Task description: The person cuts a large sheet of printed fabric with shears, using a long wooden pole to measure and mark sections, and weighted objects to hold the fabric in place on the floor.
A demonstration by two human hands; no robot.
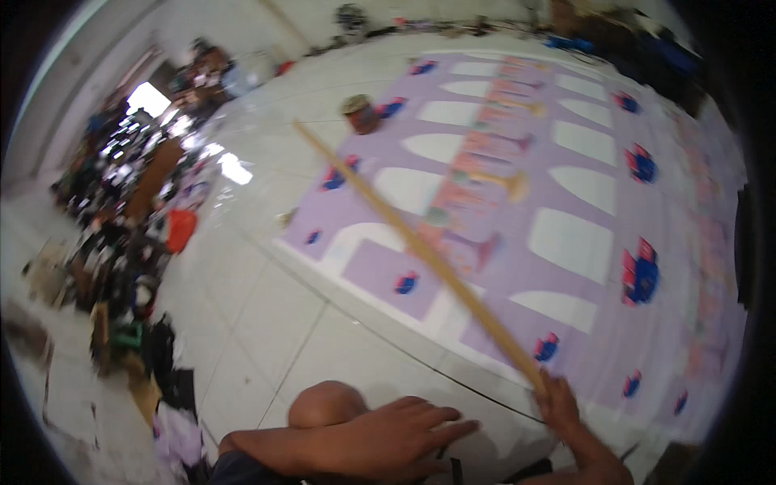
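Observation:
My right hand (558, 402) is closed around the near end of a long, thin wooden stick (440, 267). The stick slants away to the far left, across a large printed sheet (558, 202) in lilac with white arched shapes and blue-and-pink motifs. Whether it touches the sheet I cannot tell. My left hand (404, 436) is open, palm down, fingers apart and holding nothing, with its forearm in front of my bent knee (327, 404). A can (360, 115) with a stained reddish-brown side stands at the sheet's far left edge.
Pale tiles (275, 339) make up the floor. Along the left lies a large heap of mixed clutter (121, 194), with a red bag (180, 229) at its edge. A fan (352, 20) stands at the back wall. Dark bundles (630, 40) are piled at the far right.

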